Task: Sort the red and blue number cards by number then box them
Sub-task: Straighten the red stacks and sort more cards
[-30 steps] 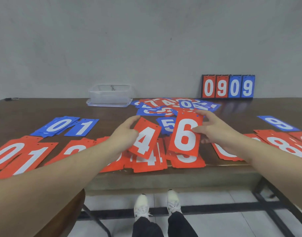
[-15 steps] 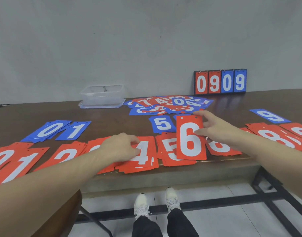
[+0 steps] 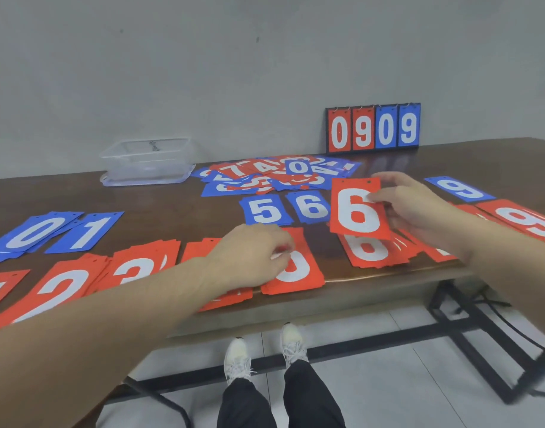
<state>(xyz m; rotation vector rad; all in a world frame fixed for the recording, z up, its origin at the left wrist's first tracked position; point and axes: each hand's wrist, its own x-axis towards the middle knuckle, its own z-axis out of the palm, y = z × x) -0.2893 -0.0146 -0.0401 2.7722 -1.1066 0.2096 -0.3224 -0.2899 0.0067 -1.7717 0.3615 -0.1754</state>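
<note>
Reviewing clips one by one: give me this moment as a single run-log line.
stage: sorting | right hand: holds red 6 card above red 6 pile | left hand: on red 5 pile | clear box: no cards visible inside

one clear box (image 3: 147,162), one scoreboard (image 3: 373,128), two hands

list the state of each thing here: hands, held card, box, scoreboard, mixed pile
right hand: pinching the red 6 card
red 6 card: lifted, tilted over the red 6 stack
left hand: fingers curled, resting on the red 5 stack
box: open, nothing visible inside
scoreboard: upright, reads 0909
mixed pile: unsorted, red and blue overlapping
</note>
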